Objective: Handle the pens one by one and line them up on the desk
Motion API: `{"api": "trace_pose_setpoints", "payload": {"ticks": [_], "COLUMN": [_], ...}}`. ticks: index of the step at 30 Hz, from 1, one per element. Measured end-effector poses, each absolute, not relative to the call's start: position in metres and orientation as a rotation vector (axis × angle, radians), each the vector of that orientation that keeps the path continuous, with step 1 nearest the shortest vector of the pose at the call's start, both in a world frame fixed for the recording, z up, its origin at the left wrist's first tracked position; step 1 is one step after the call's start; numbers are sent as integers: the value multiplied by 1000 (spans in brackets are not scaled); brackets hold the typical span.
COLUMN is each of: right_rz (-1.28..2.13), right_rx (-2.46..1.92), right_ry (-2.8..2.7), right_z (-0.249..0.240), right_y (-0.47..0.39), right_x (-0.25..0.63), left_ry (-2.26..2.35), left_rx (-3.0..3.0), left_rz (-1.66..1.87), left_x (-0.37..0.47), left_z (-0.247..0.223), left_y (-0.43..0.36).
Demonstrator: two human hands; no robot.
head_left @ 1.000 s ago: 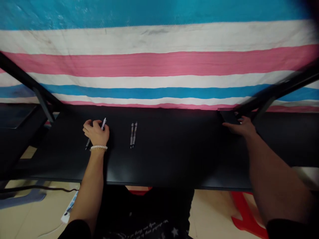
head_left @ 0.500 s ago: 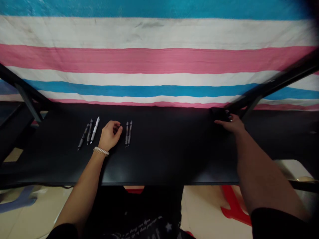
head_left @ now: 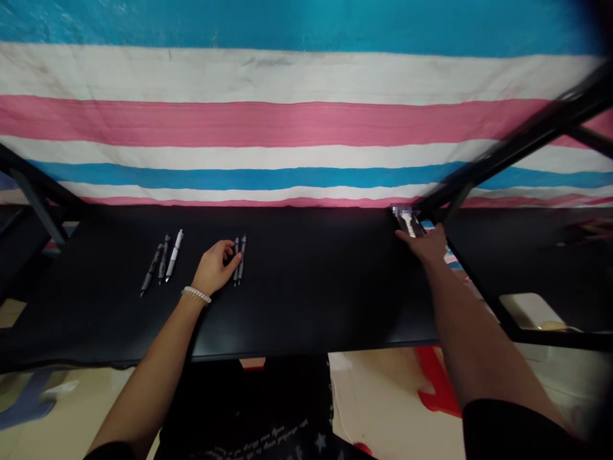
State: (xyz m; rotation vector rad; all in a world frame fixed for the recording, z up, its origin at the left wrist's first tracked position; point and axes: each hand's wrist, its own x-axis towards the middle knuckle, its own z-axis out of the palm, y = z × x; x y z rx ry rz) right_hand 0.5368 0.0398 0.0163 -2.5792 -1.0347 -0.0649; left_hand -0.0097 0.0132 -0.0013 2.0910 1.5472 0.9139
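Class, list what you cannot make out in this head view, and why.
Head view: the near end of the dark item, covered by the right hand.
Head view: whether the left hand touches the paired pens; it hides the contact.
Head view: what the reddish thing at far right is; blurred, cut by the edge.

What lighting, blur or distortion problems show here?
Head view: faint sheen on the black table near its front edge, shadow beside the right forearm; same view: pixelation at the far end of the dark item by the right hand, blurred dark top-right corner.
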Motion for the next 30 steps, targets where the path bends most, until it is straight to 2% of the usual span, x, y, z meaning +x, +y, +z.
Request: {"api": "trace_pose_setpoints", "payload": {"ticks": [2, 6, 8, 12, 14, 16, 23, 27, 30], "right_rz": [-163, -186, 9, 664, 776, 702, 401, 399, 433], "right_rx": [-2584, -2260, -2004, -1501, -1398, -1453, -1555, -1516, -1477], "right_ry": [-948, -1347, -1546, -1907, -2035, -2114, -2182, -2201, -2174], "right_z": [17, 12, 9, 12, 18, 22, 10, 4, 3], "right_y": [30, 5, -9, -21, -16, -9, -7, -8, -4], "right_x": [518, 445, 388, 263, 213, 181, 161, 165, 168], "left_ry": [1574, 1631, 1635, 1649, 1653, 1651, 1701, 1705, 1629], "left_rx": [2093, 2153, 2191, 2249, 2282, 2317, 2297, 2200, 2035], "left_rz": [903, 852, 823, 784, 763, 735, 728, 816, 1037], "left_x": [-7, -1, 1, 2, 2, 2, 4, 1, 4], "left_z": [-2, -4, -5, -3, -3, -4, -6, -10, 3], "left_y": [12, 11, 10, 10, 10, 11, 11, 12, 7]}}
